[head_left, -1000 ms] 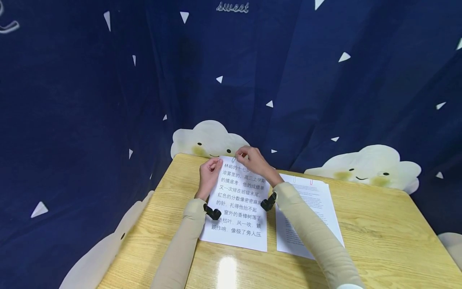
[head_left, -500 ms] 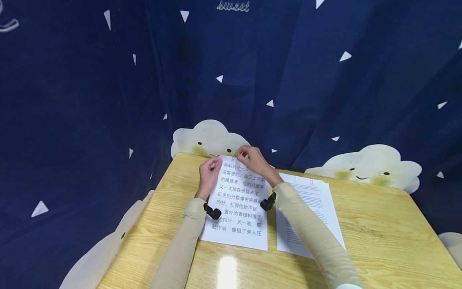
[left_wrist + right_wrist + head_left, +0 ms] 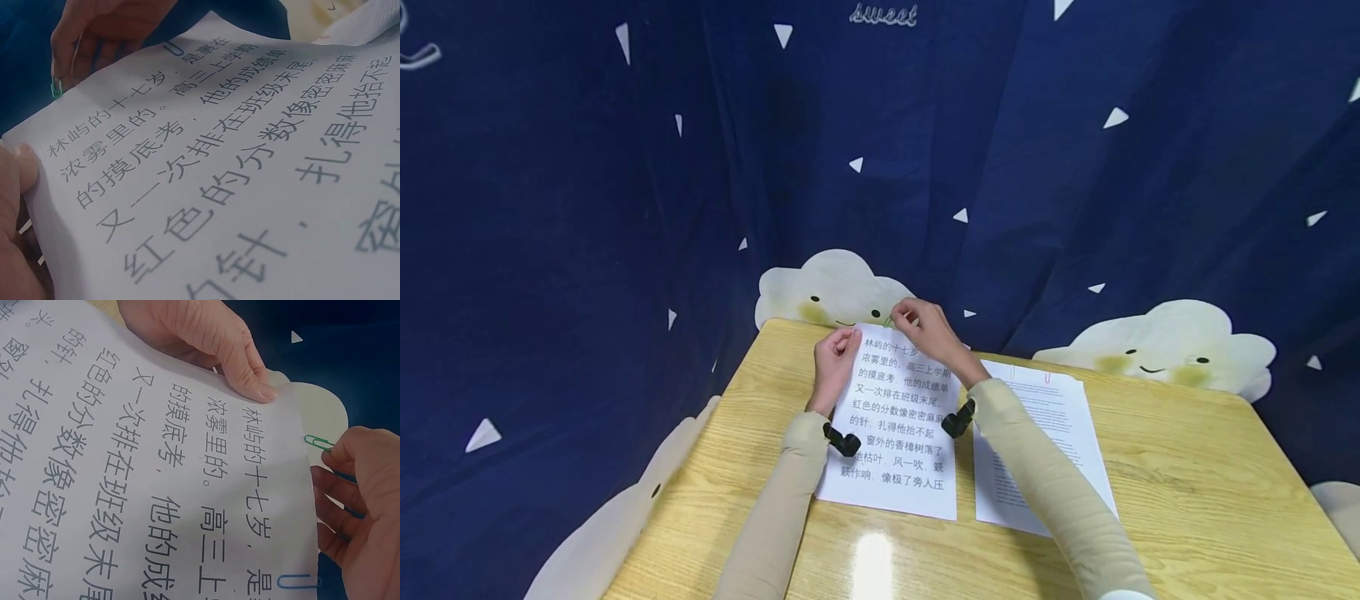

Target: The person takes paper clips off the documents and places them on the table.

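Note:
In the head view my left hand (image 3: 835,367) grips the left edge of a white printed sheet (image 3: 895,450) near its upper corner, thumb on top. My right hand (image 3: 925,329) is at the sheet's top edge. Between its thumb and finger it pinches a green paper clip (image 3: 319,443), whose free end overlaps the edge of the paper in the right wrist view. A blue paper clip (image 3: 297,581) sits on the same edge, farther along; the left wrist view shows this blue clip (image 3: 175,48) too. Whether several sheets lie together under the top one cannot be told.
To the right on the wooden table (image 3: 1210,500) lies another set of printed paper (image 3: 1045,433), with a pale clip (image 3: 1012,373) and a pink clip (image 3: 1047,377) on its top edge. A dark blue curtain (image 3: 850,208) with cloud shapes hangs behind the table.
My right hand has shifted slightly away from me, and the green paper clip has moved with it, from over the sheet out toward its top edge. My left hand stays in place.

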Motion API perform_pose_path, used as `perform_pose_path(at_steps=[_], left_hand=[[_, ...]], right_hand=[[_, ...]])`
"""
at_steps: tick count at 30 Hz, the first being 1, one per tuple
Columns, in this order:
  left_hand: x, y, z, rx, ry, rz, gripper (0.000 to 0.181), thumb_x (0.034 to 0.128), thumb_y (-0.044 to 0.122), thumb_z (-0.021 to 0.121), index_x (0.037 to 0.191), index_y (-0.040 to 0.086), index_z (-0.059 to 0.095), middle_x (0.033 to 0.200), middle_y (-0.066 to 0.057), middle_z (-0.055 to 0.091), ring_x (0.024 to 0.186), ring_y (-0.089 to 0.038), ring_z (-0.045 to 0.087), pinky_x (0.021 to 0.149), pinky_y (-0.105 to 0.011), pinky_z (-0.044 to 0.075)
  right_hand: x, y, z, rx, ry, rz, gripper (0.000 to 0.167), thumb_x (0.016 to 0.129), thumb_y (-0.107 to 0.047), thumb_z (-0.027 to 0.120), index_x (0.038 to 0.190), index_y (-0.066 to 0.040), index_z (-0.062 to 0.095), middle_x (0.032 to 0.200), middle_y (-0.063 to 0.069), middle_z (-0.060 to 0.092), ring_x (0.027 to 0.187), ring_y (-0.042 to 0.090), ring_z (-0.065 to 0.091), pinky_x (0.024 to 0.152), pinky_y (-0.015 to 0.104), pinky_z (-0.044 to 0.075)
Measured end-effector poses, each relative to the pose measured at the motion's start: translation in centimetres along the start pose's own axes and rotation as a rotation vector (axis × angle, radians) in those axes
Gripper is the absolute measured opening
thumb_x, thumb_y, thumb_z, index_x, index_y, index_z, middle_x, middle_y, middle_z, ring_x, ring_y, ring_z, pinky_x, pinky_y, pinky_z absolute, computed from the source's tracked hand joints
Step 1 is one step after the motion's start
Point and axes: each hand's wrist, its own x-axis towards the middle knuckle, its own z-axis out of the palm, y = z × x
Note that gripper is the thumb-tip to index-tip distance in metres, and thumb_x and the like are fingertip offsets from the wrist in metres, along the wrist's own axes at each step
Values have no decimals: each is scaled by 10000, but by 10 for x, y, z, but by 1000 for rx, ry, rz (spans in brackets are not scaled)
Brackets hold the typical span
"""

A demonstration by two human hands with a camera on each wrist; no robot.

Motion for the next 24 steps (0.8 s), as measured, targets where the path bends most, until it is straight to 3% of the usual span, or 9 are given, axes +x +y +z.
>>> perform_pose_path(at_steps=[6, 24], left_hand=[[0, 0, -1, -2, -5, -14, 228, 1052, 174, 651, 1073, -40, 728, 889, -237, 757, 575, -113, 611, 496, -180, 446], [-1, 2, -1, 8, -2, -38, 229, 1067, 168, 623, 1092, -38, 720, 909, -234, 756, 593, -118, 614, 511, -178, 444]], right_hand=[[-1, 1, -2, -2, -1, 7, 163, 1042, -140, 618, 1067, -39, 744, 1040, 82, 739, 879, 219, 629, 743, 317, 486], [-9, 5, -17, 18, 8, 22, 165, 1041, -131, 611, 1059, -28, 740, 968, 91, 715, 819, 217, 598, 692, 296, 461]])
